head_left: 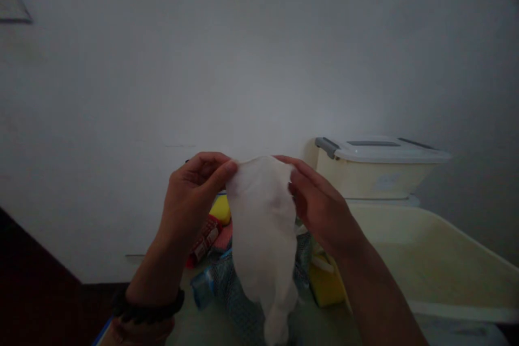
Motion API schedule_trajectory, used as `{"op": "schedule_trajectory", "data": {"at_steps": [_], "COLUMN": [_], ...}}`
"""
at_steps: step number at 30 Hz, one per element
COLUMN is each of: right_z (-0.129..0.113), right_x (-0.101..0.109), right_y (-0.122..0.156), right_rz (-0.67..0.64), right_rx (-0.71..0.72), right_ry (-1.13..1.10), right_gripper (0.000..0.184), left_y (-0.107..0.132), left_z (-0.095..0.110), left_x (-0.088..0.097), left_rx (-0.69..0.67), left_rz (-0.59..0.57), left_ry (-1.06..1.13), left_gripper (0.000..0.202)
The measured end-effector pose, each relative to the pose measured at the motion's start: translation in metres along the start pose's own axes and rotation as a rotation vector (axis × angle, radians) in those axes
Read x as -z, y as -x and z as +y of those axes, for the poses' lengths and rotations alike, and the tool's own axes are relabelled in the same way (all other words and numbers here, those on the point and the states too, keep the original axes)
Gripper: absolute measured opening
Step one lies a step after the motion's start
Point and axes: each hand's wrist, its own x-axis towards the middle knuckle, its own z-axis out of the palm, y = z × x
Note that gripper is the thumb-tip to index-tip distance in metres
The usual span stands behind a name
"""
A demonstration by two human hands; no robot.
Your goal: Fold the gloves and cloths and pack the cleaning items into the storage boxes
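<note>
A thin white glove [263,227] hangs upright in front of me, cuff at the top and fingers pointing down. My left hand [194,186] pinches the left corner of the cuff between thumb and fingers. At the opposite corner, my right hand [314,194] grips the cuff edge, its fingertips partly hidden behind the fabric. Behind the glove lies a blue-grey mesh cloth [233,286], partly covered by it. A red container with white print [205,239] and a yellow item [221,210] show left of the glove.
On the right is a large cream tub [430,259]. Behind it, against the wall, stands a lidded storage box [373,173] with grey latches. A yellow sponge [325,284] lies by the tub's left side. A clear blue plastic piece [201,287] sits at front left.
</note>
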Motion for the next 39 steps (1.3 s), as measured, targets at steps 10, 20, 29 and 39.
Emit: {"op": "schedule_trajectory", "data": {"at_steps": [10, 20, 29, 39], "right_z": [-0.004, -0.001, -0.006, -0.007], "right_x": [-0.011, -0.005, -0.006, -0.010], "right_y": [0.004, 0.000, 0.004, 0.005], "right_rz": [0.099, 0.292, 0.241, 0.157], "right_rx": [0.101, 0.197, 0.162, 0.168], "right_ry": [0.460, 0.437, 0.454, 0.415], "right_gripper": [0.048, 0.015, 0.015, 0.012], "left_y": [0.006, 0.003, 0.001, 0.001], "left_z": [0.005, 0.004, 0.001, 0.001], "left_x": [-0.002, -0.001, 0.002, 0.003], "left_rx": [-0.172, -0.143, -0.062, 0.087], "left_rz": [0.094, 0.062, -0.013, -0.200], "left_ry": [-0.276, -0.271, -0.136, -0.007], "left_gripper": [0.012, 0.015, 0.019, 0.025]}}
